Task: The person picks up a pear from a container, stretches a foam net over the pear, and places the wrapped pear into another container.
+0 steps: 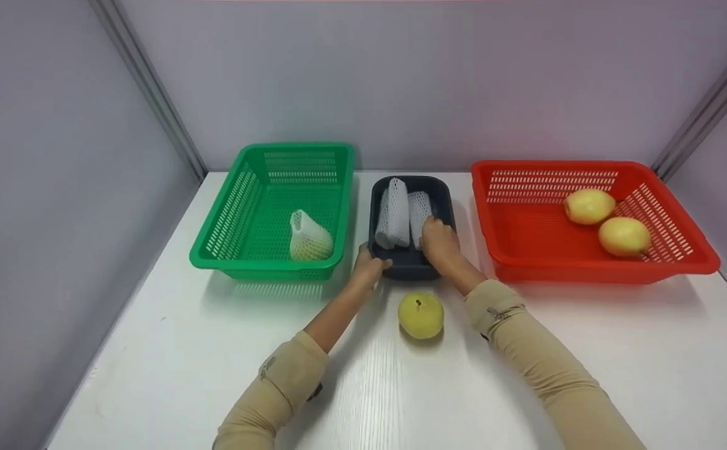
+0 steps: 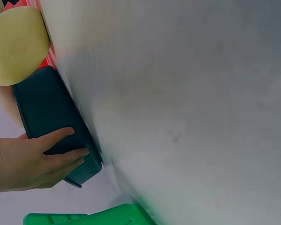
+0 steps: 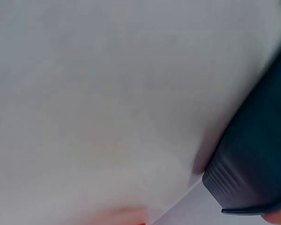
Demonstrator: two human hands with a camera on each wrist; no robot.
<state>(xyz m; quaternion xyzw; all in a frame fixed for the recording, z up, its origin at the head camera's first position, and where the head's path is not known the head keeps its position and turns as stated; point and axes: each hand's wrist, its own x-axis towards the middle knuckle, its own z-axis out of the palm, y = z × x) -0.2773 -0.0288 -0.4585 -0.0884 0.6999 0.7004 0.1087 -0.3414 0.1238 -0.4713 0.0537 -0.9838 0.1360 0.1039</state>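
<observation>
A dark blue plastic basket holds several white foam net sleeves. My left hand grips its near left corner, thumb over the rim. In the left wrist view, the fingers of that hand lie along the outside of the wall. My right hand reaches over the right rim, its curled fingers pinching the right-hand sleeve; the fingertips are mostly hidden. A bare yellow-green pear sits on the table between my forearms, just in front of the basket.
To the left stands a green basket with one pear in a foam net. The red basket on the right holds two bare pears. A pale wall rises behind the white table.
</observation>
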